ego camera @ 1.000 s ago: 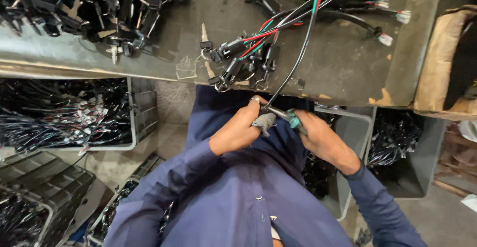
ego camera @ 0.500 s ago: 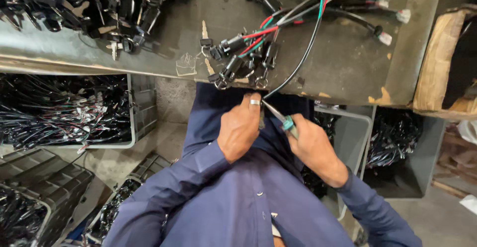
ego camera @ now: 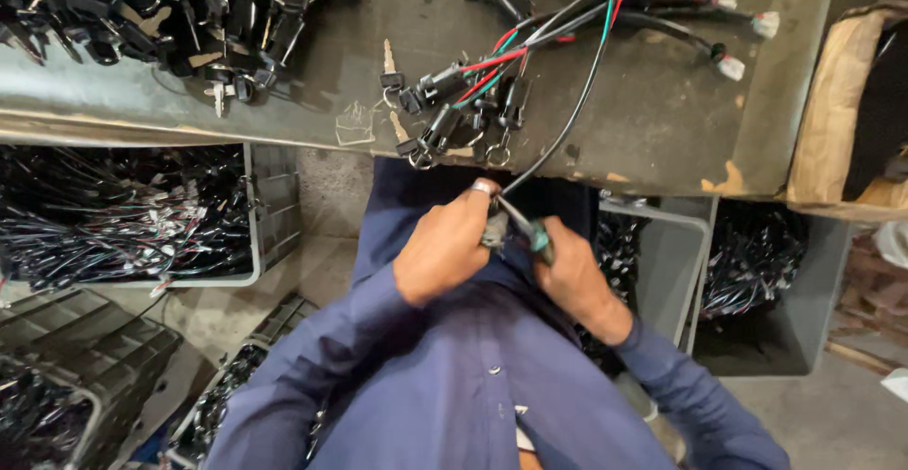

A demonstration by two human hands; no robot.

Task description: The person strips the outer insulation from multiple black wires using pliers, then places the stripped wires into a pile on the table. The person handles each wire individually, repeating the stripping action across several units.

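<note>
My left hand (ego camera: 445, 248) is closed around a small grey metal part (ego camera: 494, 231) at the end of a black cable (ego camera: 566, 130), held over my lap below the workbench edge. My right hand (ego camera: 574, 276) grips a green-handled tool (ego camera: 537, 237) whose metal tip (ego camera: 511, 215) points into that part. The black cable runs up onto the bench (ego camera: 653, 139) to a bundle of black switches with red and green wires (ego camera: 468, 101) and keys (ego camera: 389, 65). I wear a blue long-sleeved shirt.
A heap of black switch parts (ego camera: 161, 16) lies at the bench's far left. Grey crates full of black wire harnesses (ego camera: 113, 224) stand below left, more bins (ego camera: 757, 271) below right. A cardboard box (ego camera: 837, 111) sits at the right edge. White connectors (ego camera: 747, 26) lie at the top right.
Both hands have shifted slightly and the left hand turned over the part, while the tool stays pressed against it. The bench items have not moved.
</note>
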